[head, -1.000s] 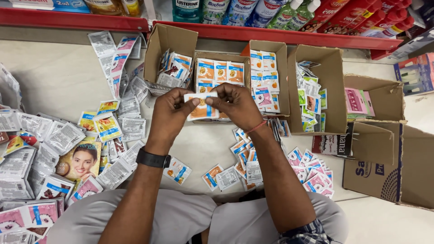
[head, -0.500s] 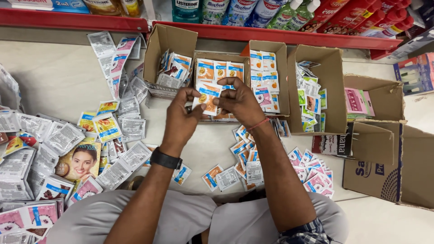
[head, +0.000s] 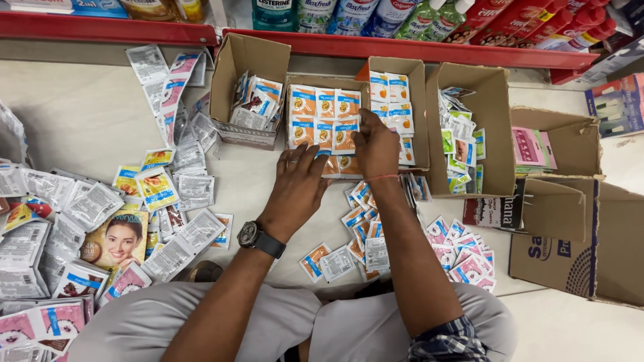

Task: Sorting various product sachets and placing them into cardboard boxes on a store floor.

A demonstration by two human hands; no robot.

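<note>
A shallow cardboard box (head: 293,82) in the middle of the row holds strips of orange and white sachets (head: 324,107). My right hand (head: 376,144) reaches over its front edge and pinches the near end of an orange sachet strip (head: 345,136) lying in the box. Just left of it, my left hand (head: 298,184) lies flat with fingers spread. Its fingertips touch the sachets at the box's front edge (head: 339,164). A dark watch (head: 258,236) sits on my left wrist and a red thread (head: 381,177) on my right.
Open boxes of other sachets stand left (head: 251,67) and right (head: 469,134) of the middle one, below a red shelf (head: 402,45) of bottles. Loose sachets cover the floor at left (head: 74,214) and by my right knee (head: 463,251). Larger cartons (head: 570,234) stand at right.
Both hands carried a strip of orange sachets forward from above the floor into the middle box. My left hand has let go and flattened at the box's front.
</note>
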